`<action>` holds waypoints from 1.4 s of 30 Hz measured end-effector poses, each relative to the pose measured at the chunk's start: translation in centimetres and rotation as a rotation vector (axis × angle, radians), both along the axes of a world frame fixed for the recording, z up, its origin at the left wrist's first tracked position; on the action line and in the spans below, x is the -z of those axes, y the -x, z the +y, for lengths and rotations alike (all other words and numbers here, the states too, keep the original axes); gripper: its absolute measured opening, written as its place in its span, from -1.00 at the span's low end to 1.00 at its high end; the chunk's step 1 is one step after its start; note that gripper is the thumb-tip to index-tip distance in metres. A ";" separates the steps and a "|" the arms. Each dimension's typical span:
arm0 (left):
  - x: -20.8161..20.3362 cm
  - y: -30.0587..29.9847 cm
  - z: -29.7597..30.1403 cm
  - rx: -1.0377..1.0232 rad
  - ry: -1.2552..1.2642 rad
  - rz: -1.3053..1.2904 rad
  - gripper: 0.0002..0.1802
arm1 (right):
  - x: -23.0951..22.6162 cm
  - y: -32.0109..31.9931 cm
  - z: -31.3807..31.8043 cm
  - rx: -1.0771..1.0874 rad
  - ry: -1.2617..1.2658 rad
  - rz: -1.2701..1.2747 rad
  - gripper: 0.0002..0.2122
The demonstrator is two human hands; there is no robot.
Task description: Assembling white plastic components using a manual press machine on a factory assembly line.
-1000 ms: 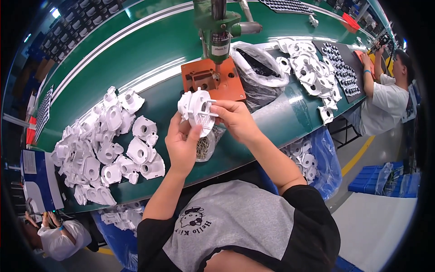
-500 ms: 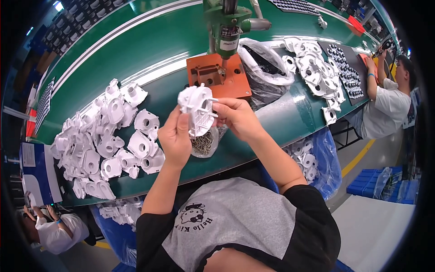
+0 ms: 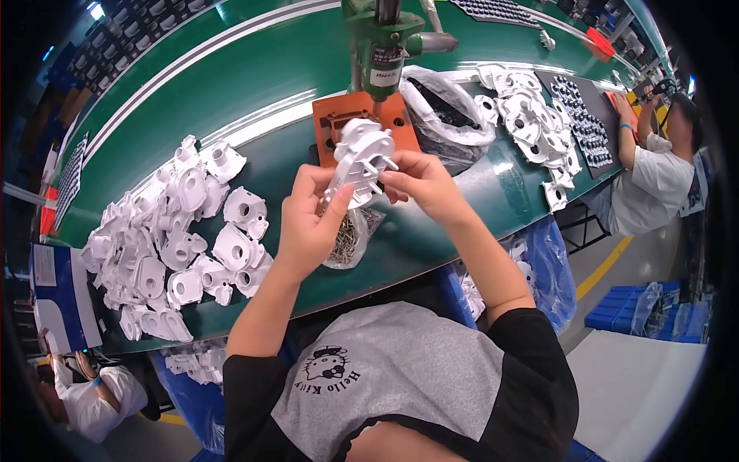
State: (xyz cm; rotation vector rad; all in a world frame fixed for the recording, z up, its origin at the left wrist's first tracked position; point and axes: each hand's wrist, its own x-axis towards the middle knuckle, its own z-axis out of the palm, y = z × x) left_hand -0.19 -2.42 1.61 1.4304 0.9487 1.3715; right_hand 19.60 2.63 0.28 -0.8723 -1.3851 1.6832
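Observation:
A white plastic housing part point(image 3: 360, 164) with several thin posts on its near face is held up in front of me. My left hand point(image 3: 312, 212) grips its left side, thumb across the lower edge. My right hand point(image 3: 423, 183) pinches at the posts on its right side; whether a small pin is between those fingers I cannot tell. Just behind the part stands an orange press fixture point(image 3: 329, 115), partly covered by it. Above the fixture hangs a green press head point(image 3: 385, 46). Below my hands lies a clear bag of small metal screws or pins point(image 3: 346, 242).
White housing parts point(image 3: 165, 239) are heaped on the bench at left, and another pile point(image 3: 527, 115) lies at right. A plastic bag of black pieces point(image 3: 446, 115) sits beside the fixture. Blue bins point(image 3: 550, 269) hang below the bench edge. A co-worker point(image 3: 654, 162) sits at right.
Both hands have carried the housing part up and to the right, closer to the fixture. It has turned, so its posts now point more to the right.

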 end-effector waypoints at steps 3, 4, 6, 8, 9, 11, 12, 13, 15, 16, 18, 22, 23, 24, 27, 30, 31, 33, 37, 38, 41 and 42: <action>-1.1 0.9 1.9 -0.105 -0.196 0.413 -0.79 | -0.6 -2.1 2.7 0.170 -0.181 -0.206 -0.84; -1.5 1.2 2.8 -0.153 -0.367 0.687 -0.76 | 0.6 -3.7 4.6 0.324 -0.468 -0.421 -0.85; -1.3 1.6 5.0 -0.197 -0.557 0.865 -0.75 | 2.5 -7.5 8.8 0.582 -0.662 -0.804 -0.79; -0.2 2.0 6.9 -0.165 -0.727 1.130 -0.80 | 3.3 -9.6 11.5 0.590 -0.562 -0.949 -0.77; 0.2 2.0 7.7 -0.144 -0.728 1.184 -0.83 | 4.5 -10.4 12.7 0.562 -0.593 -1.065 -0.78; 2.4 1.7 9.7 -0.173 -0.794 1.155 -0.84 | 5.7 -10.9 14.1 0.526 -0.630 -1.182 -0.79; 2.9 1.4 10.4 -0.199 -0.864 1.126 -0.84 | 5.8 -11.0 14.7 0.448 -0.583 -1.252 -0.79; 3.4 1.3 11.0 -0.206 -0.865 1.126 -0.84 | 5.8 -11.0 15.2 0.369 -0.534 -1.322 -0.79; 3.6 0.7 11.4 -0.163 -0.863 1.102 -0.86 | 6.5 -11.4 15.6 0.367 -0.556 -1.324 -0.80; 3.6 0.8 11.6 -0.163 -0.863 1.099 -0.86 | 6.7 -11.6 15.9 0.366 -0.577 -1.325 -0.82; 3.0 1.0 11.5 -0.020 -0.673 1.080 -0.86 | 6.2 -11.4 15.9 0.317 -0.590 -1.331 -0.84; 4.0 2.2 12.0 -0.028 -0.744 1.089 -0.86 | 5.4 -10.8 15.9 0.231 -0.624 -1.370 -0.86; 4.1 2.1 12.0 -0.049 -0.789 1.071 -0.86 | 5.5 -10.9 16.0 0.232 -0.624 -1.370 -0.86; 4.1 2.0 12.1 -0.070 -0.834 1.053 -0.85 | 5.6 -11.0 16.2 0.239 -0.601 -1.375 -0.86; 4.0 1.4 11.9 0.042 -0.630 1.161 -0.84 | 4.9 -10.9 16.0 0.284 -0.499 -1.321 -0.85; 5.3 0.9 12.2 0.008 -0.690 1.115 -0.82 | 4.6 -11.3 15.9 0.367 -0.477 -1.259 -0.82; 5.6 0.9 12.2 0.003 -0.691 1.115 -0.82 | 4.5 -11.4 16.0 0.434 -0.557 -1.245 -0.81; 4.6 0.6 11.3 -0.101 -0.690 1.248 -0.80 | 4.2 -11.2 15.9 0.520 -0.744 -1.204 -0.82; -0.2 0.8 7.0 -0.145 -0.634 0.985 -0.71 | 1.0 -7.2 12.9 0.413 -0.412 -0.642 -0.87; -2.4 0.9 4.8 -0.020 -0.489 0.725 -0.68 | 0.6 -6.1 12.1 0.355 -0.382 -0.510 -0.84; -8.1 2.8 -2.9 0.555 -0.305 0.037 -0.88 | -0.1 -2.7 10.3 0.238 -0.513 -0.620 -0.79; -8.7 2.9 -5.0 0.709 -0.382 -0.186 -0.89 | -0.5 -1.5 9.9 0.193 -0.559 -0.667 -0.77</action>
